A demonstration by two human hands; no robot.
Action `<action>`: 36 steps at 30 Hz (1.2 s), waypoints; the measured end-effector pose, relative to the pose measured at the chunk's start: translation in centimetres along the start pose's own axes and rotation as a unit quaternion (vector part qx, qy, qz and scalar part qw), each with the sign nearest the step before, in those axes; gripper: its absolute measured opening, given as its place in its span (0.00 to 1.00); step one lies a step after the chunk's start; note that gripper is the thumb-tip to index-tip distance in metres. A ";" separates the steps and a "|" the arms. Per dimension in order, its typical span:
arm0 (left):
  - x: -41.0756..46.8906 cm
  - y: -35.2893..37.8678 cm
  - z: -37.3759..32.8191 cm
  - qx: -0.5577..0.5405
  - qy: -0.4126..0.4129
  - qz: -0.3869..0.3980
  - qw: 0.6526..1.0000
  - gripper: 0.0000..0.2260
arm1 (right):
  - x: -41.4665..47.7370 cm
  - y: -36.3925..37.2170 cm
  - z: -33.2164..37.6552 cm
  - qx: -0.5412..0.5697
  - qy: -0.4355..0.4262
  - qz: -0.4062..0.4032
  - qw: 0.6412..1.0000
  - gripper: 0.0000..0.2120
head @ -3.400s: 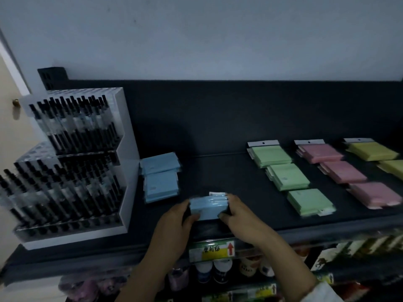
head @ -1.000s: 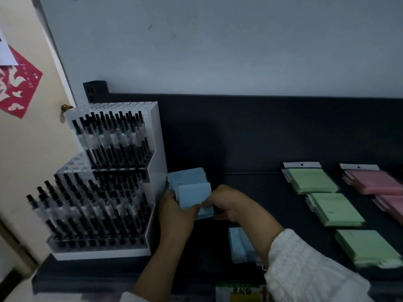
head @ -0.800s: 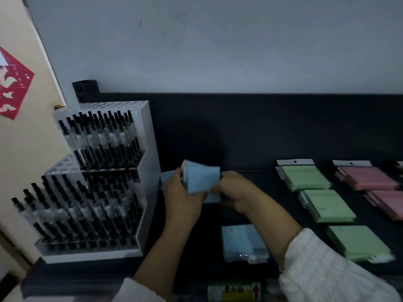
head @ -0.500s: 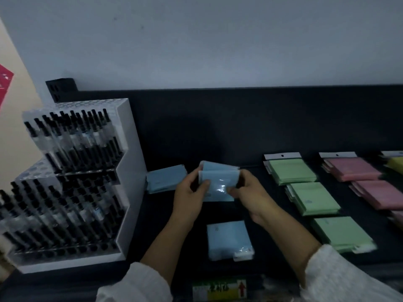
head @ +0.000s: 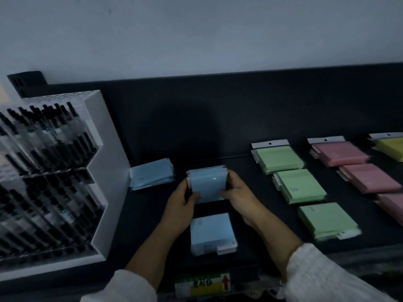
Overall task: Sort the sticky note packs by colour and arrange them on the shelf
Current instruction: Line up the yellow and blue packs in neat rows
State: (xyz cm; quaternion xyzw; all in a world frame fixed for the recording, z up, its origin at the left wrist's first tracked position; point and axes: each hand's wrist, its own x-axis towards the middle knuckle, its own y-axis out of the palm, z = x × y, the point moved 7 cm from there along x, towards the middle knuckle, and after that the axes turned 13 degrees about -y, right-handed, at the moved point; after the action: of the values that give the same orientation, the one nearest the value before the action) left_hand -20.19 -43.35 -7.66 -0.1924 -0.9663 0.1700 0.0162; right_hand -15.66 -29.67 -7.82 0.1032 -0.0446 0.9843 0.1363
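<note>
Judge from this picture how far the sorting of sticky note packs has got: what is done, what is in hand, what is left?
Done: green packs and pink packs lie in columns; yellow packs sit at the right edge. In hand: the left hand and right hand hold a blue stack over the shelf. Left: lining up the blues; one blue pack lies in front, another off by the pen display.

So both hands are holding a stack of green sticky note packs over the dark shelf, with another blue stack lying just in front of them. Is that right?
Not quite: the stack held between the left hand and right hand is blue, not green, as the head view shows. The green packs lie untouched to the right. The rest holds: another blue stack lies just in front on the dark shelf.
</note>
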 end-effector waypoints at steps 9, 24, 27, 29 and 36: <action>0.1 -0.4 0.3 0.011 0.005 -0.031 0.999 0.15 | -0.3 -0.1 -0.1 -0.048 0.002 -0.002 0.999 0.21; -0.2 -2.4 0.9 -0.072 -0.051 -0.134 0.987 0.12 | -0.3 -1.0 -0.7 0.056 0.069 -0.099 0.991 0.14; -0.7 -2.9 0.6 -0.034 -0.031 -0.170 0.984 0.13 | -0.2 -0.3 -0.2 -0.054 0.051 -0.101 0.992 0.09; -1.0 -3.2 0.5 -0.014 -0.023 -0.186 0.982 0.13 | -0.1 0.1 0.4 -0.133 0.051 -0.086 0.986 0.07; -1.4 -3.6 0.3 0.074 -0.035 -0.196 0.977 0.13 | 0.5 -0.2 0.4 -0.274 0.169 -0.004 0.947 0.11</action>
State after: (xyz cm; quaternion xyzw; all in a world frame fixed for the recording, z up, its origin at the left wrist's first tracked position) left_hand -20.19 -47.11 -6.66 0.0087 -0.9700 0.2413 0.0293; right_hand -16.00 -29.38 -7.30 -0.1055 -0.2889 0.9365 0.1686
